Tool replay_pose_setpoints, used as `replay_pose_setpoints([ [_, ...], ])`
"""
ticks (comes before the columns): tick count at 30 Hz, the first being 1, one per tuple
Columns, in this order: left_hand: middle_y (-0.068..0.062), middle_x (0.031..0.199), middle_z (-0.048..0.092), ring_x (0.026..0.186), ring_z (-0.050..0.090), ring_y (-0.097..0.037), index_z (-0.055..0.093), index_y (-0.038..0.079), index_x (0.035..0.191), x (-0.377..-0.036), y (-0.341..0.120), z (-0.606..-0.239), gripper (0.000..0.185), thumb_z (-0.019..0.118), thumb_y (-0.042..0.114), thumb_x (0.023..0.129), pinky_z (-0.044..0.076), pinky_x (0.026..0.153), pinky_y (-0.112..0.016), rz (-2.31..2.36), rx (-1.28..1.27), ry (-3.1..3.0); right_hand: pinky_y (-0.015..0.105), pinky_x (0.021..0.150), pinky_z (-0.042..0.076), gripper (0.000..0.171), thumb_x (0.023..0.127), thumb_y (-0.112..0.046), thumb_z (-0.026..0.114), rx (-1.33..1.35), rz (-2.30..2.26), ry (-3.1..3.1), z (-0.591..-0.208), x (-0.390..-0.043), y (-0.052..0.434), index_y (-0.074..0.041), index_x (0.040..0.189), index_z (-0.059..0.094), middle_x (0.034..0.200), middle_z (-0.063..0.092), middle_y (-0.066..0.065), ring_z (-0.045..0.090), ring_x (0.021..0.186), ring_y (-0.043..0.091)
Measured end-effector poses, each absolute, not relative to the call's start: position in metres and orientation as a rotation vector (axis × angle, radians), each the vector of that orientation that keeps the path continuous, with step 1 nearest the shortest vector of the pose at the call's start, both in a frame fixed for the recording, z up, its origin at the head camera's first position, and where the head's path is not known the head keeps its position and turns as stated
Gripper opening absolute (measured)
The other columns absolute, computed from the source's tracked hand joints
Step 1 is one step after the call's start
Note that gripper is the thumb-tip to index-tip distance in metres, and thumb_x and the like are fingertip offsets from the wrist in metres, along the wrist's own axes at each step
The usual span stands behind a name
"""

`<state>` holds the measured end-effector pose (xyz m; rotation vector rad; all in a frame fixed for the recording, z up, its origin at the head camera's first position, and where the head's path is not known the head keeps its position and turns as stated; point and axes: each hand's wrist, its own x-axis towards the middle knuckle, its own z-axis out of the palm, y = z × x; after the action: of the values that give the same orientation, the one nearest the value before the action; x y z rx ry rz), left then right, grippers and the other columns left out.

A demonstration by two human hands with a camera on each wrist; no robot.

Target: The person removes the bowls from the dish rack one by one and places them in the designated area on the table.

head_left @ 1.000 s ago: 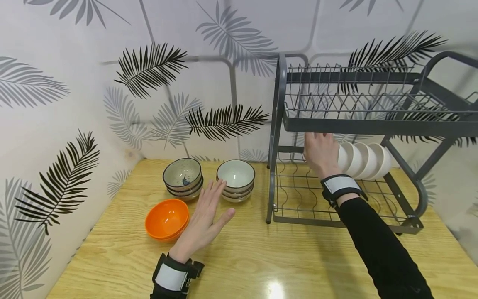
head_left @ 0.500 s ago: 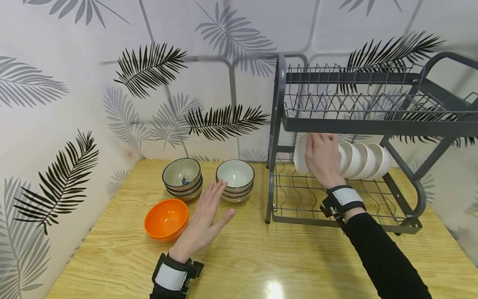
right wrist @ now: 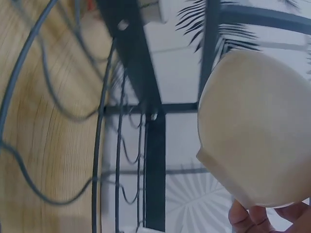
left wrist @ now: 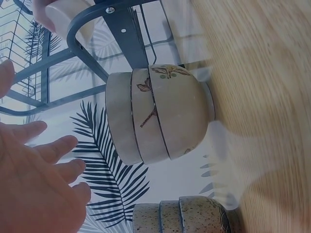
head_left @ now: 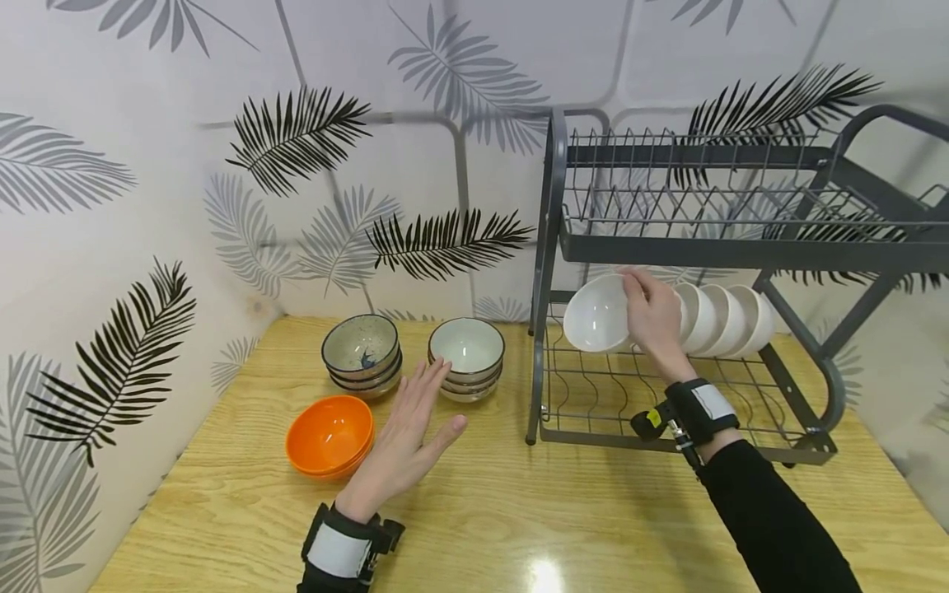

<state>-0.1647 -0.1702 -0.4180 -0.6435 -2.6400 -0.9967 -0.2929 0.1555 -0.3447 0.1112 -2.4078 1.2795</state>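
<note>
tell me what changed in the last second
The right hand took hold of the end white bowl in the row on the rack's lower shelf and drew it left, out from the others; its inside now shows. The left hand stayed flat on the table, and the orange bowl and two bowl stacks did not move.

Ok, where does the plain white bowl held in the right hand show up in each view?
Head: white bowl centre-right, under the rack's upper shelf.
Left wrist: only an edge, top left.
Right wrist: fills the right side.
Shared landmark: dark grey metal dish rack.
</note>
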Motion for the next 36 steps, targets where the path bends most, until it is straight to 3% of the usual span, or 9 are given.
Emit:
replay_pose_setpoints([
  [6,-0.015,0.168,0.023,0.158,0.011,-0.035,0.02,0.013,0.162,-0.164,-0.168,-0.417,0.072,0.055,0.038,0.103,0.006,0.129,-0.06,-1.004,-0.665,-2.628,0.023,0.084,0.05,0.049,0.11,-0.032,0.034,0.063,1.475,-2.429,-0.339,-0.279,0.161,-0.001,0.141,0.056,0.14,0.058,0.023,0.058,0.12,0.035],
  [9,-0.015,0.167,0.024,0.158,0.014,-0.037,0.021,0.013,0.161,-0.164,-0.167,-0.417,0.071,0.053,0.04,0.103,0.007,0.128,-0.061,-1.002,-0.68,-2.604,0.014,0.081,0.047,0.051,0.11,-0.033,0.033,0.061,1.6,-2.436,-0.337,-0.272,0.162,-0.001,0.144,0.053,0.144,0.054,0.024,0.057,0.118,0.024],
  [15,-0.012,0.167,0.027,0.156,0.018,-0.04,0.024,0.012,0.161,-0.161,-0.162,-0.414,0.069,0.052,0.041,0.104,0.012,0.126,-0.062,-0.998,-0.742,-2.524,0.015,0.081,0.052,0.054,0.11,-0.038,0.033,0.067,1.811,-2.476,-0.338,-0.256,0.165,-0.004,0.149,0.048,0.14,0.054,0.016,0.055,0.1,-0.002],
  [17,-0.009,0.168,0.026,0.156,0.018,-0.039,0.023,0.014,0.161,-0.16,-0.159,-0.412,0.069,0.054,0.038,0.104,0.011,0.128,-0.058,-0.998,-0.771,-2.507,0.017,0.079,0.054,0.055,0.109,-0.039,0.033,0.077,1.876,-2.48,-0.341,-0.25,0.165,-0.004,0.149,0.047,0.133,0.056,0.008,0.057,0.098,-0.003],
  [21,-0.006,0.168,0.024,0.158,0.016,-0.032,0.02,0.016,0.162,-0.156,-0.153,-0.407,0.073,0.06,0.028,0.101,0.007,0.131,-0.05,-0.989,-0.835,-2.484,0.017,0.08,0.055,0.056,0.109,-0.039,0.036,0.097,2.009,-2.458,-0.346,-0.238,0.164,-0.003,0.151,0.044,0.136,0.055,0.004,0.06,0.106,0.002],
  [24,-0.007,0.167,0.027,0.158,0.018,-0.031,0.023,0.014,0.161,-0.152,-0.148,-0.404,0.071,0.057,0.033,0.102,0.007,0.131,-0.049,-0.95,-0.888,-2.438,0.017,0.078,0.056,0.056,0.109,-0.036,0.037,0.141,2.073,-2.427,-0.352,-0.231,0.162,0.002,0.15,0.043,0.127,0.061,-0.003,0.063,0.103,0.001],
  [27,-0.01,0.165,0.032,0.157,0.022,-0.031,0.027,0.013,0.159,-0.148,-0.143,-0.4,0.067,0.051,0.042,0.104,0.01,0.131,-0.048,-0.908,-0.945,-2.383,0.019,0.075,0.058,0.055,0.109,-0.032,0.038,0.203,2.114,-2.407,-0.358,-0.223,0.16,0.008,0.147,0.043,0.105,0.062,-0.018,0.065,0.091,-0.002],
  [31,-0.011,0.162,0.038,0.154,0.028,-0.033,0.032,0.011,0.157,-0.143,-0.135,-0.395,0.065,0.049,0.045,0.104,0.015,0.131,-0.048,-0.83,-1.025,-2.316,0.021,0.074,0.059,0.053,0.109,-0.03,0.038,0.242,2.133,-2.422,-0.365,-0.213,0.155,0.009,0.144,0.045,0.101,0.066,-0.018,0.067,0.09,0.0],
  [36,-0.01,0.158,0.043,0.151,0.036,-0.031,0.038,0.009,0.154,-0.135,-0.124,-0.392,0.062,0.053,0.042,0.103,0.024,0.128,-0.052,-0.744,-1.113,-2.256,0.024,0.077,0.059,0.05,0.108,-0.029,0.041,0.225,2.136,-2.442,-0.373,-0.202,0.145,0.006,0.142,0.05,0.107,0.066,-0.011,0.067,0.093,0.003],
])
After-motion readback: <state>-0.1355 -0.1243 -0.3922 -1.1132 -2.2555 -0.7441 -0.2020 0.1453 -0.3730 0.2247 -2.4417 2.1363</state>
